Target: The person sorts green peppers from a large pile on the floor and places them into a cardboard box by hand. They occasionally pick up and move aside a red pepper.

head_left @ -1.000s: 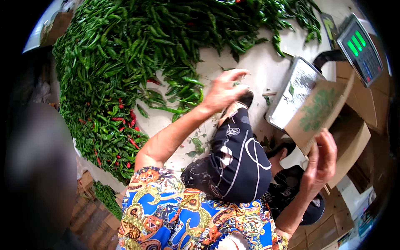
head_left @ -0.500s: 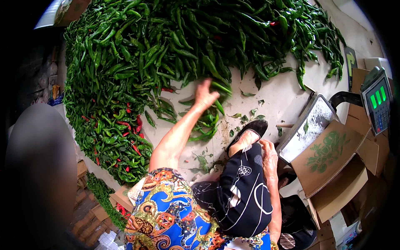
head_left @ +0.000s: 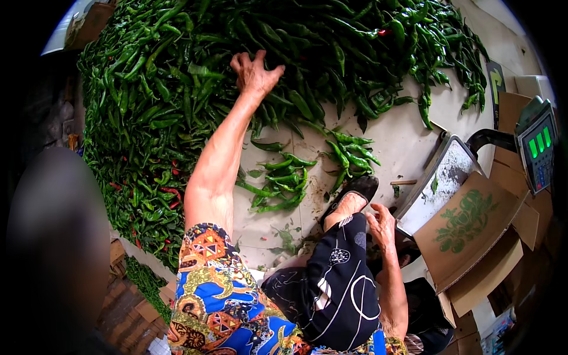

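My left hand point(head_left: 255, 74) reaches over a big heap of long green peppers point(head_left: 171, 100), its fingers spread and bent down against them, the thumb standing apart. No pepper is visibly held in it. Two small groups of green peppers lie loose on the pale floor below: one group point(head_left: 284, 183) under my forearm, and another cluster point(head_left: 350, 152) just beyond my dark shoe point(head_left: 361, 190). Beside my knee, my right hand point(head_left: 381, 226) hovers with its fingers loosely bent and apart, holding nothing that I can see.
A scale platform point(head_left: 435, 183) with a lit display point(head_left: 538, 145) stands at the right. Next to it is an open cardboard box point(head_left: 467, 231) with a green print. Red peppers point(head_left: 171, 192) are mixed into the heap's left side. Leaf scraps point(head_left: 287, 236) litter the floor.
My left hand has moved from the floor area, where it had green peppers, up and left onto the heap. A cluster of peppers now lies by my shoe. My right hand has lowered slightly.
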Tool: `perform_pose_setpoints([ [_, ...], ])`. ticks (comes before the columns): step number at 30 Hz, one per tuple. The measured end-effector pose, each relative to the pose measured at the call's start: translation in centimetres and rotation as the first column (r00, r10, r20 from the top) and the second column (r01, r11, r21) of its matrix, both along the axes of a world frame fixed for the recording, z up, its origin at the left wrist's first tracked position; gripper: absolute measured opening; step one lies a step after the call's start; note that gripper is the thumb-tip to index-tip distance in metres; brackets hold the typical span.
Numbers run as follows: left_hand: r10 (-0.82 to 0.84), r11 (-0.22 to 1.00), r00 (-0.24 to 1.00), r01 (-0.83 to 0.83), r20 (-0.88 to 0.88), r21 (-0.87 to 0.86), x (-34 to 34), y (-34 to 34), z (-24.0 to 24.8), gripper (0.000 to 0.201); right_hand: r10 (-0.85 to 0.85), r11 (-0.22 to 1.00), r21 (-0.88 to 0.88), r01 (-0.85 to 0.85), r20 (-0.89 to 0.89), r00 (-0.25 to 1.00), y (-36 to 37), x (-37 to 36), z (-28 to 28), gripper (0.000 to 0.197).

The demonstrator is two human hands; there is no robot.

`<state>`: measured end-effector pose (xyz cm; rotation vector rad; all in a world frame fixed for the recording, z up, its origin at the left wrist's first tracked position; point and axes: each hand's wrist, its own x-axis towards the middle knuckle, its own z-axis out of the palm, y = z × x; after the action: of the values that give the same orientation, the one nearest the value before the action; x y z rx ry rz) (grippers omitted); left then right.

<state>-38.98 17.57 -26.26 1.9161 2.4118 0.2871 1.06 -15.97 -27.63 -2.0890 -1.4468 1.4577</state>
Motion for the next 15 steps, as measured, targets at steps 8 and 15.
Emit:
perform_pose_setpoints([
  [8,-0.598,0.799,0.752,0.536,0.276,0.273,4.3,-5.7,6.4,0.058,-0.021,1.000,-0.014,0.020,-0.046,0.999,3.0,-1.2,0.0,0.035],
  [15,0.014,0.996,0.961,-0.039,0.276,0.085,-4.6,4.8,0.1,0.086,-0.044,0.999,0.010,0.044,-0.071,0.997,2.6,1.3,-1.7,0.035],
])
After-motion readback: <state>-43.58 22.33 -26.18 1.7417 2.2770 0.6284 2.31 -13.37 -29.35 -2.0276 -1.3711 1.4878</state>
